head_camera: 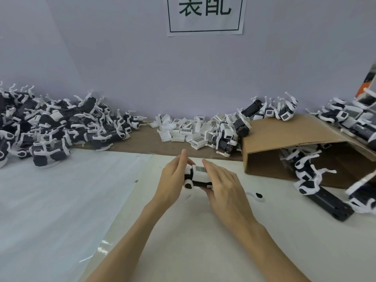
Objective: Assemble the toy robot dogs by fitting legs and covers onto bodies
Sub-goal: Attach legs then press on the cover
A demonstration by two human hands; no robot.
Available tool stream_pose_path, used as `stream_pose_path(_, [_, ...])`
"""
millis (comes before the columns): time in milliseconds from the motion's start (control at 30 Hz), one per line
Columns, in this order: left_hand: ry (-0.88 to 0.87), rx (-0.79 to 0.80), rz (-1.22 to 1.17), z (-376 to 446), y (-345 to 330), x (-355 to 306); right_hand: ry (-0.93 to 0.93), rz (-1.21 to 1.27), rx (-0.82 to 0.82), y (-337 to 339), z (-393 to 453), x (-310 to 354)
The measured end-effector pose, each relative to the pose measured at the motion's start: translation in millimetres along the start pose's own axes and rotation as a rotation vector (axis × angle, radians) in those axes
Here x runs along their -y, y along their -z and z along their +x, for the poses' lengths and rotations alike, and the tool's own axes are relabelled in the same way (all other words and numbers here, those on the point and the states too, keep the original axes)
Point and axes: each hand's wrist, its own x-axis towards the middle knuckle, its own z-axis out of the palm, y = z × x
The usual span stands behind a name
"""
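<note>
A black and white toy dog body [195,177] with a white barcode cover on top sits between my two hands above the table's middle. My left hand [174,176] grips its left end, thumb and fingers around it. My right hand [221,185] lies over its right side, fingers stretched across the cover and the thumb hidden underneath. A loose white leg [256,196] with a black round joint lies on the table just right of my right hand.
A big heap of dogs with legs [50,127] fills the back left. White barcode covers [187,129] lie in a pile at the back middle. An open cardboard box [289,143] on its side at the right holds more dogs [309,171].
</note>
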Motion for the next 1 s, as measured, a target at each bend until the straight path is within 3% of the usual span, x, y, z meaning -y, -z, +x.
stream_pose_path(167, [-0.017, 0.290, 0.083, -2.0, 8.6, -0.4, -0.060, 0.103, -0.011, 4.3, -4.3, -11.0])
stream_pose_path(633, [-0.087, 0.127, 0.092, -4.1, -5.1, 5.7, -0.015, 0.081, -0.129, 6.7, -0.7, -12.7])
stream_pose_path(700, [-0.103, 0.129, 0.082, -5.5, -4.6, 3.9, -0.052, 0.172, -0.067, 7.9, -3.2, -13.2])
stream_pose_path(833, [-0.178, 0.253, 0.086, -7.2, 5.8, -0.7, -0.267, 0.689, 0.220, 22.4, -2.6, -21.9])
stream_pose_path(1000, [-0.278, 0.319, 0.240, -10.1, 9.7, -4.0, -0.239, 0.592, 0.381, 29.6, -2.4, -31.1])
